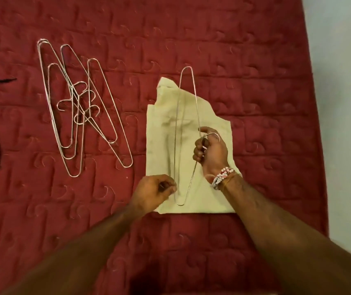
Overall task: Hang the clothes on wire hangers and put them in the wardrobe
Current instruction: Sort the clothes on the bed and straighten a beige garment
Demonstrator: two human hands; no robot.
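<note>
Right hand (211, 151) fingers are gripping the hanger (186, 133) neck over the cloth (161, 145). Left hand (155, 191) fingers are pinching its lower wire at the cloth's near edge.

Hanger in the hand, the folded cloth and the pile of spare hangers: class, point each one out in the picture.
hanger (196, 99): head view, on its long wire side above the cloth.
folded cloth (161, 128): head view, on its bare left half.
pile of spare hangers (78, 107): head view, where the hooks cross.

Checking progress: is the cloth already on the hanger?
No, the folded cloth lies flat on the bed under the hanger the right hand holds.
</note>
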